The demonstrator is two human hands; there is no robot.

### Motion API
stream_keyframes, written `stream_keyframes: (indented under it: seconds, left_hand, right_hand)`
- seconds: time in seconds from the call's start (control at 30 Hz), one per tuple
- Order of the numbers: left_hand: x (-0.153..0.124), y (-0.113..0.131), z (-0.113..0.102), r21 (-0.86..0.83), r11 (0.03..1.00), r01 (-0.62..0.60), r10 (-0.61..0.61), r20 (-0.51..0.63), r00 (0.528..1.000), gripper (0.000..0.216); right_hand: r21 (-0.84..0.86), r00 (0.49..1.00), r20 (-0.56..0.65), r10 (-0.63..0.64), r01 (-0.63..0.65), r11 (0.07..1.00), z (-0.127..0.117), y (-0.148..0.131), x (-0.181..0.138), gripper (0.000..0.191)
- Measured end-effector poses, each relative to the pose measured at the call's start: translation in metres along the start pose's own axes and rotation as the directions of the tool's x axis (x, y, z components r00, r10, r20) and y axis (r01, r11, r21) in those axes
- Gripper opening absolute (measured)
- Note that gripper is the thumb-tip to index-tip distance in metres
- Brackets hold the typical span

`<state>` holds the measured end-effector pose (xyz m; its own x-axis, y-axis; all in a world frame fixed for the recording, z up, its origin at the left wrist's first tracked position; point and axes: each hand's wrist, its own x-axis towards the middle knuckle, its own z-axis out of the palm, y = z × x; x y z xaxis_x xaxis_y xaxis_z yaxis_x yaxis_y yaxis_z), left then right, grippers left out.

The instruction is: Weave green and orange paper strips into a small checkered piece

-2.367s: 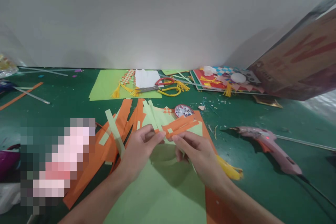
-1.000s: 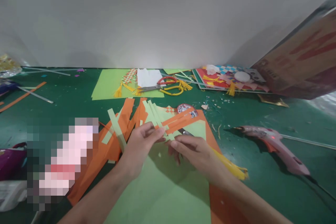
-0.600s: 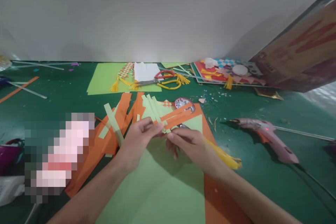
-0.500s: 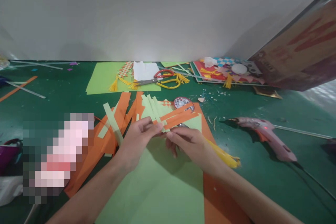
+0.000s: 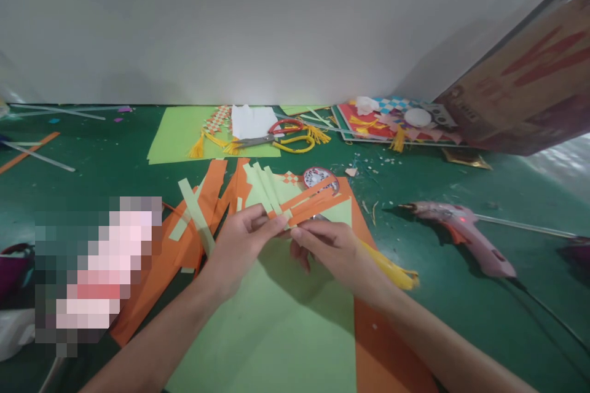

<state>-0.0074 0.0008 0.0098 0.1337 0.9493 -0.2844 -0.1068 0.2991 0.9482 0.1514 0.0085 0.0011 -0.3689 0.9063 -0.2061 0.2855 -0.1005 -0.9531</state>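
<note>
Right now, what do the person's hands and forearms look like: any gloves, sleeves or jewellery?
The ungloved left hand and ungloved right hand show no ring, bracelet or watch, though each is only partly visible. The bare left forearm and bare right forearm taper toward the hands, with no sleeve in view.

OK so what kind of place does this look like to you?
Probably a papercraft worktable; whether at home, in a classroom or a workshop, I can't tell. On it lie a pink glue gun and scissors with red and yellow handles, and cut orange paper strips cross pale green strips.
</note>
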Motion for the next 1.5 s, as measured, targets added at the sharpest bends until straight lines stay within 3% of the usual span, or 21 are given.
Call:
stream_keyframes:
  seconds: [0.3,0.47,0.57,0.9,1.5]
  left_hand:
    - [0.0018,-0.0022,-0.0005,-0.007,1.0,0.012,-0.012,-0.004,1.0,0.028]
    - [0.004,-0.0032,-0.0018,0.085,0.996,-0.029,0.033,-0.047,0.998,0.036]
    - [0.0039,-0.0036,-0.0013,0.098,0.995,-0.02,0.022,-0.02,1.0,0.037]
    - [0.0014,-0.0058,0.0009,-0.148,0.988,0.052,-0.039,0.092,0.995,0.039]
    - [0.0011,-0.0074,0.0001,-0.081,0.995,0.064,-0.052,0.147,0.988,0.036]
  right_hand:
    - [0.014,1.0,-0.021,-0.005,0.006,1.0,0.0004,-0.0027,-0.0005,0.043]
    - [0.0,1.0,-0.021,0.009,-0.009,1.0,0.0005,-0.0046,-0.001,0.04]
    - [-0.006,0.999,-0.032,0.006,-0.007,1.0,0.0007,-0.0033,-0.0007,0.04]
    - [0.0,0.999,-0.034,-0.03,0.03,1.0,0.0017,-0.0002,0.0007,0.036]
    - [-0.051,0.992,-0.105,-0.076,0.071,0.996,0.0019,0.0009,-0.0015,0.031]
